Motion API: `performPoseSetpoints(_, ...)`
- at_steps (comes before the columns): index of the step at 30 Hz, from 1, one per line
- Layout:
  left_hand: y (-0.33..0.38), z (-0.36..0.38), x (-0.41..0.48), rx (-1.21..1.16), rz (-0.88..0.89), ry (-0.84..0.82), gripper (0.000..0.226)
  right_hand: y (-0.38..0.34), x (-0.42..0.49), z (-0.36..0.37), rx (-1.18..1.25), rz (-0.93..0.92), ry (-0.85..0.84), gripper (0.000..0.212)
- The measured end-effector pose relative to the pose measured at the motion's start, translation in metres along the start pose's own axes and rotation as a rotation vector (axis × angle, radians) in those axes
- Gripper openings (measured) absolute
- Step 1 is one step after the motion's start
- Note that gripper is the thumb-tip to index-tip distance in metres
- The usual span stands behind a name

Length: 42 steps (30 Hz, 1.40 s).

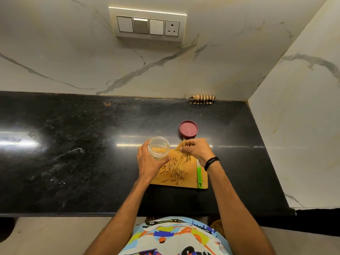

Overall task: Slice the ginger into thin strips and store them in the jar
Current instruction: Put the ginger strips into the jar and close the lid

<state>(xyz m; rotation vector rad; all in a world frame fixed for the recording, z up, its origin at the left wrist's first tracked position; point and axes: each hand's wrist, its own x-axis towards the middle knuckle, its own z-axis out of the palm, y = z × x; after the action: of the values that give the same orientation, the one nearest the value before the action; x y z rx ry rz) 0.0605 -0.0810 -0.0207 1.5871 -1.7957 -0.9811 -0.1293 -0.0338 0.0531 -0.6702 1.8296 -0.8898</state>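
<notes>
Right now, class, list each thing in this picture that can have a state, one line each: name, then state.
jar: open, tilted, held by left hand, some strips inside
lid: off, lying on counter behind the board
ginger strips: cut, piled on cutting board
right hand: fingers pinching a bunch of strips
knife: lying idle on board's right edge

A black polished stone bench (pixel 77 153) ran across the room, its glossy top throwing back bright streaks of light at the left and near the middle. Behind it rose a white marble wall (pixel 55 57) veined in grey, meeting a second marble wall (pixel 298 126) at the right to form a corner. A cream switch panel (pixel 148 24) with three switches and one socket was set into the back wall. A striped folded cloth (pixel 202 99) lay against the wall. Pale floor (pixel 55 236) showed below the bench edge.
</notes>
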Motion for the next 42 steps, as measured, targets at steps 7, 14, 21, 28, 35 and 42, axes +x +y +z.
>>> performPoseSetpoints(7, 0.011, 0.004, -0.002, 0.040, 0.067, -0.060, 0.105, -0.051, 0.002, 0.020, -0.064, -0.222, 0.025, 0.010)
performPoseSetpoints(14, 0.021, 0.004, 0.001, -0.053, 0.010, -0.051, 0.108, -0.048, 0.005, 0.060, -0.294, -0.337, 0.200, 0.004)
performPoseSetpoints(21, 0.021, 0.004, 0.000, -0.037, 0.053, -0.049, 0.105, -0.043, 0.003, 0.071, -0.477, -0.323, 0.136, 0.017)
performPoseSetpoints(28, 0.022, 0.003, -0.003, -0.045, 0.058, -0.073, 0.107, -0.048, 0.009, 0.057, -0.387, -0.277, -0.024, 0.024)
performPoseSetpoints(35, 0.014, -0.002, 0.002, -0.050, 0.023, -0.049, 0.106, -0.044, 0.008, 0.043, 0.081, -0.165, -0.026, 0.017)
performPoseSetpoints(42, -0.007, -0.014, 0.009, -0.172, -0.185, 0.092, 0.114, 0.029, -0.003, 0.047, -0.721, 0.146, 0.074, 0.061)
